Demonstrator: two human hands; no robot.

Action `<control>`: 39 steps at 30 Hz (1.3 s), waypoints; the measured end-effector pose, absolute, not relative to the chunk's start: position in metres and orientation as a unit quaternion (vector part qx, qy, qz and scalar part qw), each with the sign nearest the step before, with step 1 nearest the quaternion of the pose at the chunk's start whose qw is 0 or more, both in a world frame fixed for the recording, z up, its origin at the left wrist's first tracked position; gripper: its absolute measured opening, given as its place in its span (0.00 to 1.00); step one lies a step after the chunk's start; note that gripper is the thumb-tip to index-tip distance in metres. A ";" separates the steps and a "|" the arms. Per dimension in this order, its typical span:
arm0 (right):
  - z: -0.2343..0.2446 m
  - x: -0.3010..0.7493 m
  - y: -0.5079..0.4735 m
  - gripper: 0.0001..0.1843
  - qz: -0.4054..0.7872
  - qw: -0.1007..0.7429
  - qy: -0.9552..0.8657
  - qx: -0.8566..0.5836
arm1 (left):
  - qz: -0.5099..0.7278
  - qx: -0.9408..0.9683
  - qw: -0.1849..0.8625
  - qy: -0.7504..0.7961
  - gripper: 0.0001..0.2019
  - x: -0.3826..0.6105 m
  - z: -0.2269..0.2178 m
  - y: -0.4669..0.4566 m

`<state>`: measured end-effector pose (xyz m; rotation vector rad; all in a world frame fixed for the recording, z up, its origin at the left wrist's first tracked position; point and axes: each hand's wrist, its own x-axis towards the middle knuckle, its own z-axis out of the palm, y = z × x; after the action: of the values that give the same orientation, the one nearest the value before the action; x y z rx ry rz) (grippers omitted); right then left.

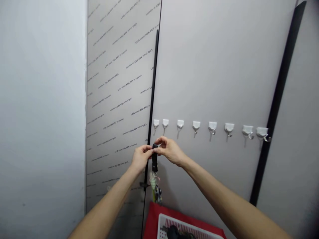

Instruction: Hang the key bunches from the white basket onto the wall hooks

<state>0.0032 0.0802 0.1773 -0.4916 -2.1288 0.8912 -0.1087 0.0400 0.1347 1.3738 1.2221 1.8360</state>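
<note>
Both hands pinch the top of a black keychain strap, which hangs down between them just below the leftmost hooks. My left hand grips it from the left with thumb and fingertips. From the right, my right hand pinches the same upper end. Small charms, pale green, pink and dark patterned, dangle from a ring at the strap's lower end. Above the hands, a white adhesive hook and another white hook are fixed to the panel, a small gap away from my fingers.
Several more white hooks run rightward in a row across the light cabinet door. A white basket with dark items in it stands on a red surface below. Black vertical handle strips edge the door.
</note>
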 end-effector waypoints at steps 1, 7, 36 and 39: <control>0.178 0.002 0.081 0.10 0.374 0.380 -0.827 -0.177 | 0.679 0.510 0.276 0.449 0.07 -0.110 0.136 0.040; 0.188 -0.006 0.085 0.10 0.438 0.432 -0.773 -0.156 | 0.683 0.518 0.276 0.434 0.04 -0.115 0.154 0.038; 0.228 -0.032 0.119 0.13 -0.206 0.276 -0.849 -0.402 | 0.688 0.428 0.154 0.565 0.02 -0.133 0.174 0.117; 0.224 -0.029 0.117 0.14 -0.197 0.280 -0.849 -0.403 | 0.676 0.437 0.141 0.577 0.01 -0.134 0.166 0.109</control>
<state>-0.0287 0.1170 0.2244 -1.0808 -2.2757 -0.5282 -0.1338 0.1087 0.1657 1.2614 1.6657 1.9520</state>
